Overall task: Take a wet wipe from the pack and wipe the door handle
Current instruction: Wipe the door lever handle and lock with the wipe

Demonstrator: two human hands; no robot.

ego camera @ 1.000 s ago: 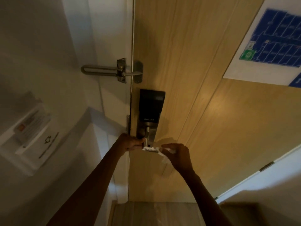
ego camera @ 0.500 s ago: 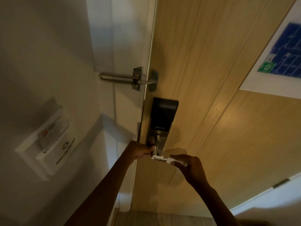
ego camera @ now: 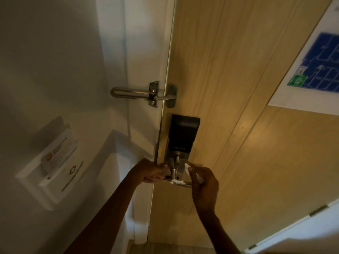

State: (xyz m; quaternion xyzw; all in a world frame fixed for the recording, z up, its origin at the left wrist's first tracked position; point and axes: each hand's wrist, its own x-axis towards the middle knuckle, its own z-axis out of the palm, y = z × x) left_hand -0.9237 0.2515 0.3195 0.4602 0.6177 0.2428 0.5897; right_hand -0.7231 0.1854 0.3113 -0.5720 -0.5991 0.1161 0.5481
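From the head camera, looking down along both forearms, the handle (ego camera: 180, 182) is a short metal lever at the foot of the dark lock (ego camera: 180, 142) on the wooden door (ego camera: 238, 125), its long axis running across the door from the pivot by the door edge out to the right. The right hand (ego camera: 203, 182) sits at the lever's free end, fingers pinched together on the wipe (ego camera: 187, 168); a white crumpled corner of it sticks up above the fingertips, and another white bit shows draped on the lever near the pivot. Whether these are one sheet I cannot tell. The left hand (ego camera: 153, 173) is on the other side, at the door edge just beside the lock plate, fingers curled; whether it grips the plate or only rests against it is hidden. So the lever lies between the two hands, stretching leftwards from the right one, which is the nearer to its bare length and looks best placed to draw the wipe along it. The wipe looks thin, limp and bunched, likely to slip off a smooth bar. Above, a swing latch (ego camera: 146, 93) bridges frame and door; a card holder (ego camera: 53, 165) hangs on the wall to the left. No pack is in sight.
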